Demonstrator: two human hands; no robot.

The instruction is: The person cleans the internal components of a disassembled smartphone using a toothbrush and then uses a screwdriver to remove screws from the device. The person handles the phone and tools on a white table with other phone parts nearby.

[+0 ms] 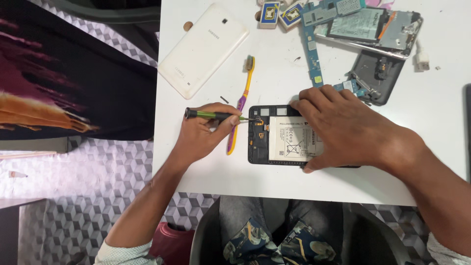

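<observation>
While the left hand [203,135] grips a slim green-and-black metal screwdriver [216,115], tip at the opened black rectangular tablet [258,142] on the smooth white table [274,78], the right hand [343,130] presses flat, fingers spread, over its glossy white battery [289,142]. A yellow-purple plastic toothbrush [241,105] lies just beside.

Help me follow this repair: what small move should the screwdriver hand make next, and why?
Probably twist the screwdriver in place: its tip sits at the open tablet frame's corner, the left hand grips it, and the right hand pins the tablet flat.
</observation>
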